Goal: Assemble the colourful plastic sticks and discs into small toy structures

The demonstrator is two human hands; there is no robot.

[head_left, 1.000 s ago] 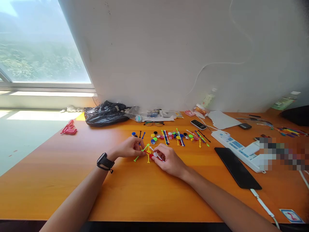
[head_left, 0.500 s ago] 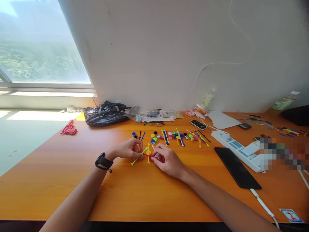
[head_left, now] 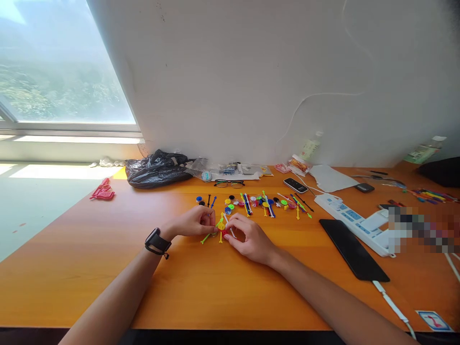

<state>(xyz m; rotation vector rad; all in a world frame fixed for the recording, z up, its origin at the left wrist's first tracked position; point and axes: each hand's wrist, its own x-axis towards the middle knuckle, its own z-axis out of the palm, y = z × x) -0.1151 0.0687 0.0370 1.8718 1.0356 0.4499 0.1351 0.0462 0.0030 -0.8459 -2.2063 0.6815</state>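
Observation:
My left hand [head_left: 194, 223], with a black watch on the wrist, pinches a small build of coloured plastic sticks and discs [head_left: 220, 229] on the orange table [head_left: 108, 268]. Green and yellow sticks poke out below my fingers. My right hand [head_left: 249, 237] is closed on the same build from the right, gripping its red disc and a white stick. Just behind my hands lies a row of loose coloured sticks and discs [head_left: 258, 203].
A black plastic bag [head_left: 156, 167] and glasses [head_left: 229, 183] lie by the wall. A black tablet [head_left: 352, 248] with a cable, a white power strip [head_left: 354, 223], a remote [head_left: 295, 185], papers and pens sit to the right. A red object [head_left: 102, 191] lies at far left.
The green stick has swung in closer under my left fingers, and the white stick has tilted. Both hands stay on the build in about the same place.

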